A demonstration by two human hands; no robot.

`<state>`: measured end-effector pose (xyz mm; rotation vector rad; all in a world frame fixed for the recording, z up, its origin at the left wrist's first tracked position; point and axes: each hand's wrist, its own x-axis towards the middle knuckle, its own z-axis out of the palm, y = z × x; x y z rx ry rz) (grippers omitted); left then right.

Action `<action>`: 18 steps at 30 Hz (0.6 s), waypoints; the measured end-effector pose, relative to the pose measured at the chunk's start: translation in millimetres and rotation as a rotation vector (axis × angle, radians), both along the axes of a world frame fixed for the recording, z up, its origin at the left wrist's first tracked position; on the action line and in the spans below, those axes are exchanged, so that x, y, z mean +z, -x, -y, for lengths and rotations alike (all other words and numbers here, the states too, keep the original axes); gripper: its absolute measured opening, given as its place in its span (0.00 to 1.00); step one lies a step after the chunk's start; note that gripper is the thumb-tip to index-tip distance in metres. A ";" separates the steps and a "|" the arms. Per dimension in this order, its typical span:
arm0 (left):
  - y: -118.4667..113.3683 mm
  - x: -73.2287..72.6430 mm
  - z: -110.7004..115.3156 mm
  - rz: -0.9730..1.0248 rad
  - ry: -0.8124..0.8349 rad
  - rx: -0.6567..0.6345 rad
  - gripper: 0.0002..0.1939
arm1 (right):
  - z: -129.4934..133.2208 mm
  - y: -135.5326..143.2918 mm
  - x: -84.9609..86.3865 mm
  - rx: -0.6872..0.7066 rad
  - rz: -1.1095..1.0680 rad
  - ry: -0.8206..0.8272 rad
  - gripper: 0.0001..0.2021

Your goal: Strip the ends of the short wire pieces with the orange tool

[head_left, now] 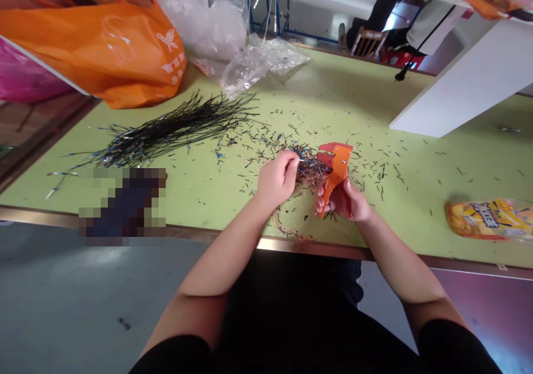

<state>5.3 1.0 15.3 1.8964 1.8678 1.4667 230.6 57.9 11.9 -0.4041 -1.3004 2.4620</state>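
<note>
My right hand (342, 201) is wrapped around the handles of an orange and red wire stripper (339, 163), its jaws pointing left. Just left of the jaws, my left hand (277, 181) is closed in a pinch on a thin wire; only a short light and blue end shows past the fingertips. Beneath and behind the hands lies a heap of wire scraps (308, 168), black, blue and copper-coloured. A bundle of long black wires (175, 124) with blue and silvery ends rests on the green table (233, 210) to the left.
An orange bag (137, 52) and crumpled clear plastic bags (258, 63) stand at the back left. A blurred-out dark object (129, 205) lies at the front edge. A white panel (462, 85) rises at right, near a yellow snack pack (487, 218). Another person (433, 27) sits beyond the table.
</note>
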 end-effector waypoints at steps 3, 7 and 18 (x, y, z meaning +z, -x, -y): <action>-2.1 0.6 0.1 -0.026 0.003 -0.006 0.12 | 2.4 2.3 -1.0 0.014 0.023 0.009 0.32; -2.3 -1.3 -0.6 -0.044 0.002 -0.010 0.11 | 5.4 3.4 -2.9 0.004 0.053 0.014 0.30; -4.1 2.8 1.3 0.023 -0.031 -0.048 0.11 | 17.1 11.8 -12.5 -0.148 -0.025 -0.088 0.26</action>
